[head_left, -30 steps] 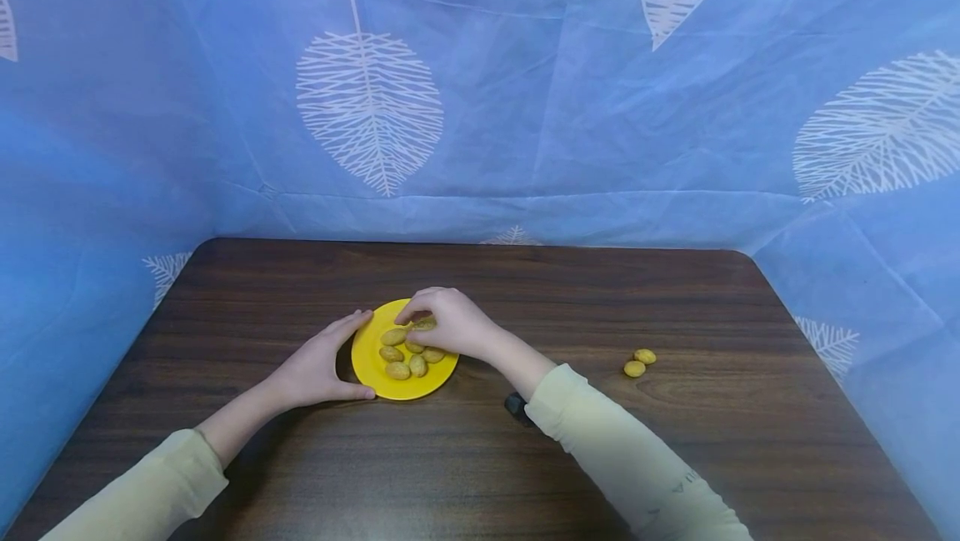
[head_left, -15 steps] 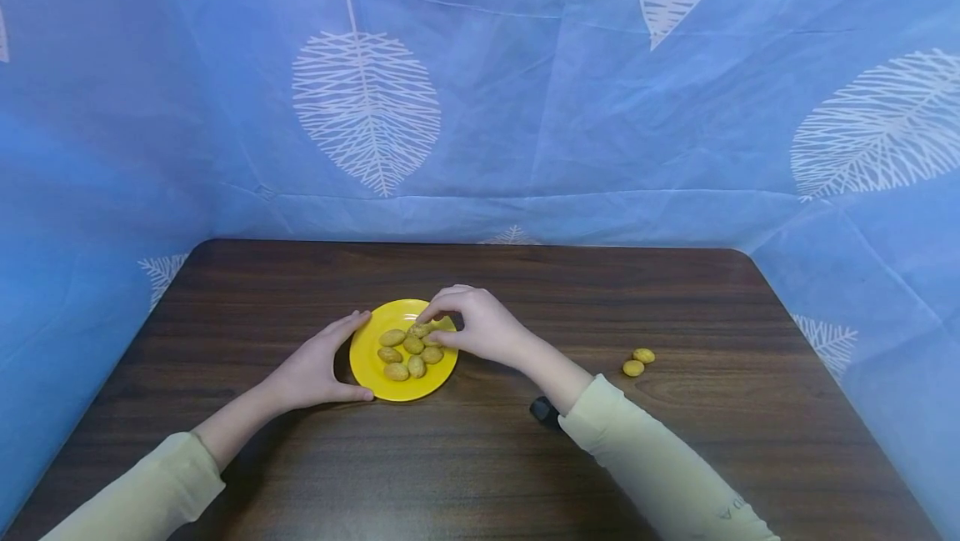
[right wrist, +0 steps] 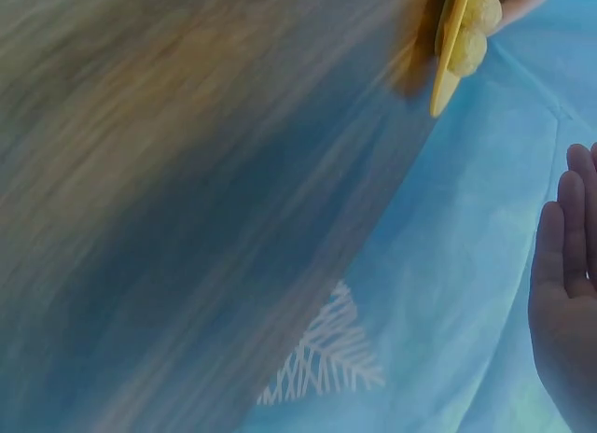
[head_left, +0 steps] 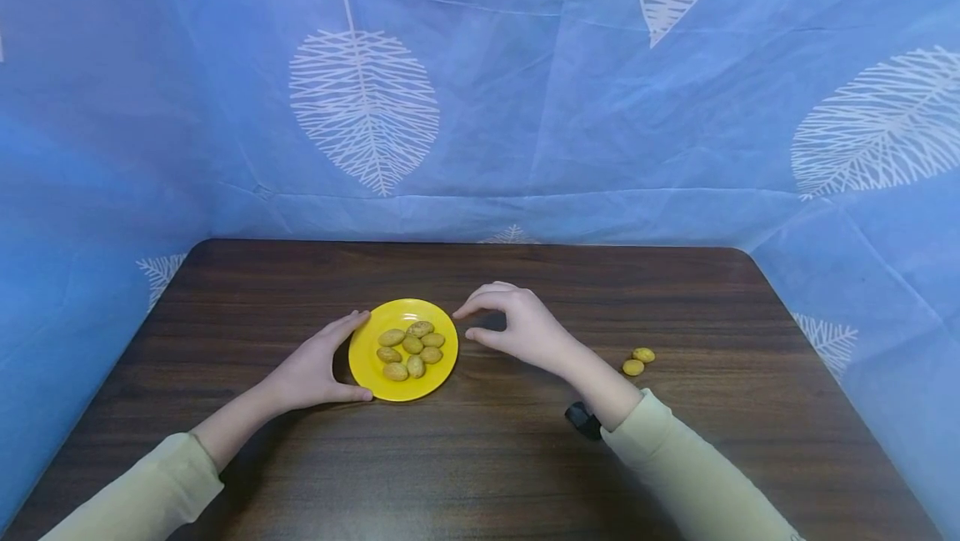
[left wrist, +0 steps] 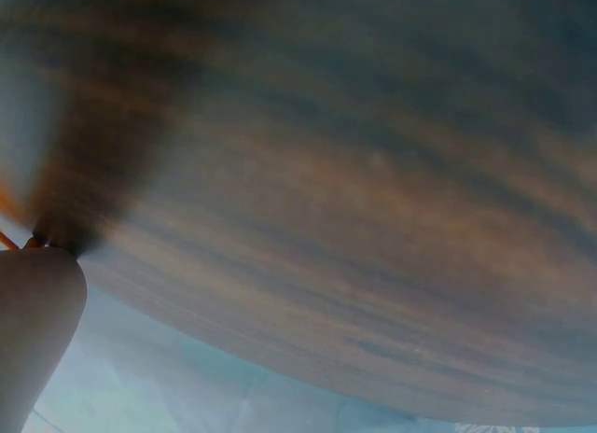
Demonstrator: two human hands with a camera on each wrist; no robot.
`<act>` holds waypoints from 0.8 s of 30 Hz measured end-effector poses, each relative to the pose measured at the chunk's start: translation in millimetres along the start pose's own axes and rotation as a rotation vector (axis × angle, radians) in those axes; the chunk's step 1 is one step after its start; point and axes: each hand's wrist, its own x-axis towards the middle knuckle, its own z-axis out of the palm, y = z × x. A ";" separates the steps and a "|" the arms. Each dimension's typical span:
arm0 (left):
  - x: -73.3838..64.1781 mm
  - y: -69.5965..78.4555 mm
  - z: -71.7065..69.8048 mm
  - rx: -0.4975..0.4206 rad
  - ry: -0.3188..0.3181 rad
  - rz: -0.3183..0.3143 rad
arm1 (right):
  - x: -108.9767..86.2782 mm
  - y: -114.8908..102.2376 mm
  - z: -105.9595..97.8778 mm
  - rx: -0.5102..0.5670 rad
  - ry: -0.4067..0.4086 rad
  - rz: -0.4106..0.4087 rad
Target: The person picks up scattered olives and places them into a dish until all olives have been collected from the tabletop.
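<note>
A round yellow plate (head_left: 360, 358) lies left of the table's middle, bearing several small, oval, speckled yellow-brown pieces (head_left: 392, 338). My left hand (head_left: 318, 366) holds the plate from its left side, fingertips on the far rim and thumb on the near rim. Just right of the plate, my right hand (head_left: 517, 324) hovers with its thumb and index finger parted and nothing between them. The right wrist view catches the plate (right wrist: 448, 74) edge-on, next to part of the right hand (right wrist: 569, 284). Only one finger (left wrist: 37, 330) of the left hand shows in the left wrist view.
Two more oval yellow pieces (head_left: 633, 368) lie close together on the dark wood table (head_left: 465, 458), right of the right forearm. A black wrist device (head_left: 582, 421) shows under the right wrist. Blue cloth (head_left: 525, 107) with white leaf prints hangs behind the table.
My right hand has let go of an oval piece on the plate and moved right, off the plate. My left hand stays at the plate's rim.
</note>
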 end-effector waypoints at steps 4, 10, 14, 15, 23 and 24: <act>-0.4 -1.2 0.8 0.004 -0.003 -0.011 | -10.9 4.1 -7.9 0.006 0.045 -0.015; 0.1 -2.0 1.3 0.003 -0.004 -0.014 | -29.7 11.5 -20.1 -0.008 0.105 -0.003; 0.6 -1.8 1.6 0.007 0.000 -0.011 | -42.4 15.5 -29.7 -0.026 0.131 0.020; 0.7 -1.8 1.8 0.007 0.001 -0.012 | -45.7 16.4 -32.1 -0.031 0.138 0.025; 0.9 -1.9 2.6 0.008 0.000 -0.007 | -73.3 27.9 -49.1 -0.083 0.209 0.051; 0.8 -2.0 2.6 0.010 -0.001 -0.007 | -77.0 30.4 -50.9 -0.096 0.217 0.051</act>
